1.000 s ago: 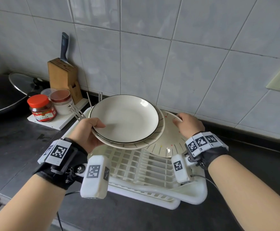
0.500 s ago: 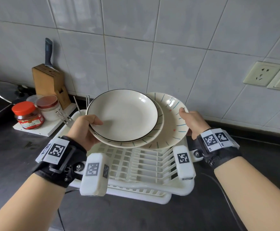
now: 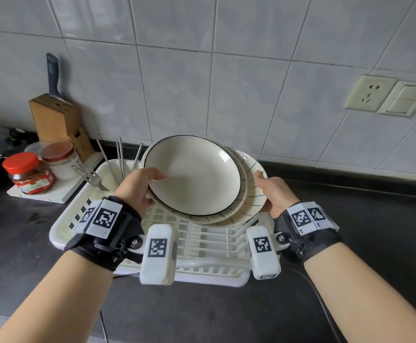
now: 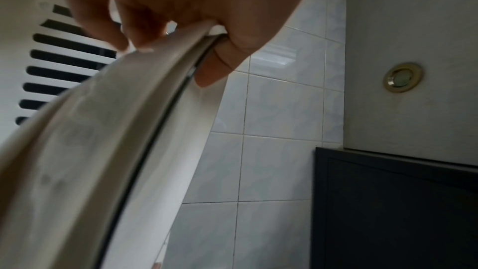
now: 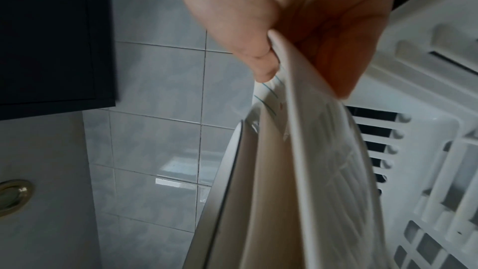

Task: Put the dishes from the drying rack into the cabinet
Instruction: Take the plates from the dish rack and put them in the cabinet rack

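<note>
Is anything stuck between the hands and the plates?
No. The left hand grips the plates at their left edge, and the right hand grips the striped plate at its right edge. The stack is held above the rack. The cabinet's inside is not in view.

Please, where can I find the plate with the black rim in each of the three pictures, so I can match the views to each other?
Head: black-rimmed plate sits centre frame, topmost of the stack, left hand on its left edge.
Left wrist: black-rimmed plate is seen edge-on, its dark rim curving from the thumb down to the bottom.
Right wrist: black-rimmed plate is the leftmost edge, lower centre.
Shared landmark: white drying rack.
</note>
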